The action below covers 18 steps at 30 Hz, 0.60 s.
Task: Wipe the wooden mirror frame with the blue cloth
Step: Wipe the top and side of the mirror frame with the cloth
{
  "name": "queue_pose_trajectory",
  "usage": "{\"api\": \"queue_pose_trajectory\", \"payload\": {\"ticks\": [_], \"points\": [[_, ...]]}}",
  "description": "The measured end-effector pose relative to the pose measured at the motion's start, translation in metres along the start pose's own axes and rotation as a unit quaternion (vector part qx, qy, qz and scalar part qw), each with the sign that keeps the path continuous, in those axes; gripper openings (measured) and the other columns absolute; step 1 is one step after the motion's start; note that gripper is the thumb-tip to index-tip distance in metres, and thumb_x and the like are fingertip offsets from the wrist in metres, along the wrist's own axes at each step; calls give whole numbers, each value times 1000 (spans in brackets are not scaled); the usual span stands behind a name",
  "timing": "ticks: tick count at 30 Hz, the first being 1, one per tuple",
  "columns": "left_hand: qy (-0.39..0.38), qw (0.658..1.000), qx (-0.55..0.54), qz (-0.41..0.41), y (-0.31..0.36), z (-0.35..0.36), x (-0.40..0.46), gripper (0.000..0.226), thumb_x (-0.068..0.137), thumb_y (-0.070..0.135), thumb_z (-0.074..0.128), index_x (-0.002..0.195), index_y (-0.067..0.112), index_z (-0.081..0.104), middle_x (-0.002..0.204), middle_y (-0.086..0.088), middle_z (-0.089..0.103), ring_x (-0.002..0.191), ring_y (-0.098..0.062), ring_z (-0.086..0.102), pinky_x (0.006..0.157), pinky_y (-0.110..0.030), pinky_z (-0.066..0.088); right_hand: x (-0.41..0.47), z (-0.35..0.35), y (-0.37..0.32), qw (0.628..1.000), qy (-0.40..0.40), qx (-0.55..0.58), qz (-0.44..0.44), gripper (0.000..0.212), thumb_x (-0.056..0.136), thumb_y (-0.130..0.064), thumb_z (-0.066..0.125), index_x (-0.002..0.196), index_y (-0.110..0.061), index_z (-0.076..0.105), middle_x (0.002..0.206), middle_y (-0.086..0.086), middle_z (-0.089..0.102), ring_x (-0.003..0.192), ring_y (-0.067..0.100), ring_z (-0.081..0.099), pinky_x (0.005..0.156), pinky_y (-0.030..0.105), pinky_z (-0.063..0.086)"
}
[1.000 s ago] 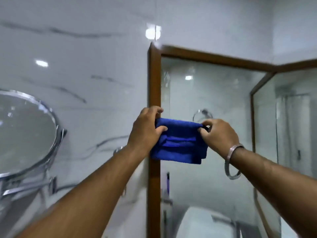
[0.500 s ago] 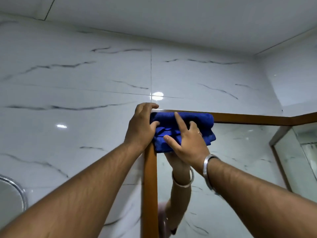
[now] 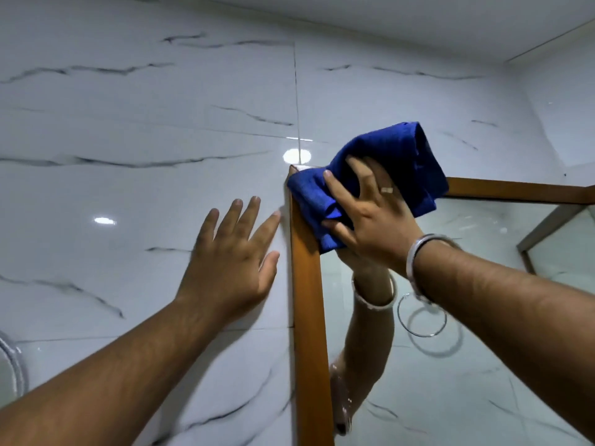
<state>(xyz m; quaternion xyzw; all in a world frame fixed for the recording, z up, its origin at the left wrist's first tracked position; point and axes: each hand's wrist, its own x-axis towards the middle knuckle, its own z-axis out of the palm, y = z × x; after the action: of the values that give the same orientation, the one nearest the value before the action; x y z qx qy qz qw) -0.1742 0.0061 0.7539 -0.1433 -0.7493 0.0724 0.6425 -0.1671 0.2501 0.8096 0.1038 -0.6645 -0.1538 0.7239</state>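
The wooden mirror frame (image 3: 307, 304) runs up the middle of the view and turns right along the top. A bunched blue cloth (image 3: 386, 162) covers its top left corner. My right hand (image 3: 370, 217) presses the cloth against that corner, fingers spread over the fabric. Flat on the marble wall just left of the frame lies my left hand (image 3: 231, 259), fingers apart and holding nothing. The mirror glass (image 3: 483, 349) reflects my right arm below the cloth.
White marble wall tiles (image 3: 128, 156) fill the left and top. The reflection shows a chrome towel ring (image 3: 421, 313). A round chrome mirror's rim (image 3: 13, 358) pokes in at the lower left edge. The ceiling (image 3: 418, 20) is close above.
My left hand has let go of the cloth and moved down-left onto the wall. My right hand alone now holds the cloth, bunched at the frame's top left corner.
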Motion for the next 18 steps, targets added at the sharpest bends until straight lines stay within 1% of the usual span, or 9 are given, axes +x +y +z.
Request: {"api": "queue_pose_trajectory", "payload": {"ticks": [3,7,10,12,13,14,16,17,18], "points": [[9,1000,5,12,-2,6,1,69,96,50,19,160,27,23,167,-12,21,154,-32,18,124,-56,16,8,7,1,993,-54,99,23,65,91,-48,35,151,-25,21,159,17,13,143,39,19,117,51,27],[18,1000,19,11,-3,9,2,68,95,50,24,159,27,27,167,-12,22,154,-32,20,124,-55,16,-20,4,-25,971,-56,217,83,65,88,-39,34,151,-35,16,162,5,9,147,28,17,120,45,21],[16,1000,18,10,-2,9,3,68,95,50,26,159,28,28,167,-12,22,154,-33,20,123,-55,15,-100,-6,-59,937,-80,322,110,67,84,-44,37,147,-49,15,161,-14,9,143,16,28,114,35,26],[12,1000,20,13,-3,9,2,67,96,50,25,160,29,25,168,-12,20,154,-33,17,124,-56,14,-162,-13,-75,918,-112,365,105,62,84,-52,40,141,-60,18,156,-33,0,145,-4,13,115,35,18],[9,1000,21,15,-3,9,2,67,97,50,24,160,29,23,168,-13,18,154,-34,16,124,-57,14,-182,-15,-79,911,-130,380,92,57,84,-54,44,136,-63,23,153,-39,0,144,-8,7,118,35,15],[6,1000,24,18,-3,8,2,67,97,51,23,161,29,21,168,-13,17,155,-34,14,125,-57,13,-197,-18,-79,904,-159,391,75,53,85,-50,52,131,-65,31,150,-42,5,145,-4,9,119,31,15],[1,999,25,21,-3,7,2,67,98,51,21,161,29,19,169,-13,15,155,-34,12,125,-57,12,-199,-28,-69,866,-206,443,103,52,81,-31,69,114,-66,51,135,-48,33,145,11,24,108,13,19],[0,999,25,20,-3,7,1,67,98,51,21,161,29,19,169,-13,15,155,-34,12,125,-57,12,-191,-33,-64,862,-199,456,98,41,81,-28,68,103,-62,60,127,-40,46,141,16,31,102,10,23],[-1,999,25,21,-3,5,1,67,98,51,21,161,29,20,168,-13,15,155,-34,12,125,-57,12,-179,-39,-58,870,-161,462,60,24,82,-32,61,97,-51,66,127,-28,51,136,18,37,103,15,25]]}}
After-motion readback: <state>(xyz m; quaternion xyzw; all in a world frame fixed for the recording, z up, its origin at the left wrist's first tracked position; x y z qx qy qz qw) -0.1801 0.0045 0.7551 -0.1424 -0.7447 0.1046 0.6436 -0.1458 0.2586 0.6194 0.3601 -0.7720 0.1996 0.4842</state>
